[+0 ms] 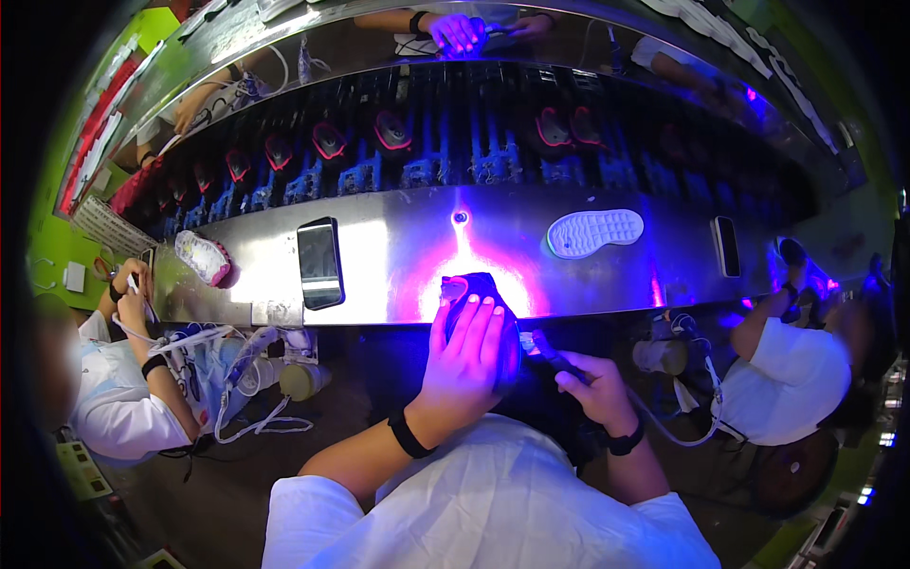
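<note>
My left hand [464,356] lies over a dark shoe upper [483,283], its fingers pressed along the top. The upper tilts against the near edge of the metal bench, lit by violet light; its toe end shows a pinkish glowing rim. My right hand [595,387] is closed around the dark handle of a brush [555,355]. The brush's pale tip is beside the upper's right side, and whether it touches cannot be made out. A thin hose runs from near my right hand to the right. Much of the upper is hidden under my left hand.
On the metal bench [379,228] lie a white shoe sole [595,233], a phone [321,264], a second phone [726,247] and a patterned shoe [202,257]. Behind runs a dark rack [427,171] with several shoe parts. Co-workers sit left and right, near bottles [301,381] and hoses.
</note>
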`<state>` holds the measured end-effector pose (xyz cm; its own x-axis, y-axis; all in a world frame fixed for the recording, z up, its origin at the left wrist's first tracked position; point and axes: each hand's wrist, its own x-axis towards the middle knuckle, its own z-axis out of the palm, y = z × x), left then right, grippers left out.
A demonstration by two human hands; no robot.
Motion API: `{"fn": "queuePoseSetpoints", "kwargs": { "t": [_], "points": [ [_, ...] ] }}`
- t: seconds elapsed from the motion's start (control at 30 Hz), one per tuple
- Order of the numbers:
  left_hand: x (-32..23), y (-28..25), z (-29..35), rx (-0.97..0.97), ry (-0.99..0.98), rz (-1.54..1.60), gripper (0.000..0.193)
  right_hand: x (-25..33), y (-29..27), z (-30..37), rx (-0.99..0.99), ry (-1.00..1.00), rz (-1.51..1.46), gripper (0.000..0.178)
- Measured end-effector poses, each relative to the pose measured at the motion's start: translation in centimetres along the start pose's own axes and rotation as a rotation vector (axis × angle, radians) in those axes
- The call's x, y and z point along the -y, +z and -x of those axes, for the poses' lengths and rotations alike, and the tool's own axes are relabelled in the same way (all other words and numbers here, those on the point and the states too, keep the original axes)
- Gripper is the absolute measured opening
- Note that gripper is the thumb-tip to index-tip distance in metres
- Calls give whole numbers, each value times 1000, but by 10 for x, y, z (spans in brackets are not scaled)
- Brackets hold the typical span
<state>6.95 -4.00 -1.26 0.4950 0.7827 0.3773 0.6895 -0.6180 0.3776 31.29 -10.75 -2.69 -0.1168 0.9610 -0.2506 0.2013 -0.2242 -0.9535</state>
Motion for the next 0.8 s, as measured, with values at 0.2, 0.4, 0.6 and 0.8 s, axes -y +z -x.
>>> {"fn": "queuePoseSetpoints", "kwargs": {
  "t": [0.2, 0.4, 0.6, 0.8],
  "points": [
    [-35, 13, -32, -11, -1, -87, 66, -13, -22, 31, -51, 81, -153, 38],
    [-51, 33, -81, 22, -5, -111, 62, -21, -50, 36, -182, 26, -129, 38],
    [-39, 39, -106, -13, -58, -22, 66, 15, -66, 7, -366, -245, 351, 35],
    [4, 25, -115, -46, -67, 111, 74, 50, -65, -31, -251, -242, 546, 36]
  ]
}}
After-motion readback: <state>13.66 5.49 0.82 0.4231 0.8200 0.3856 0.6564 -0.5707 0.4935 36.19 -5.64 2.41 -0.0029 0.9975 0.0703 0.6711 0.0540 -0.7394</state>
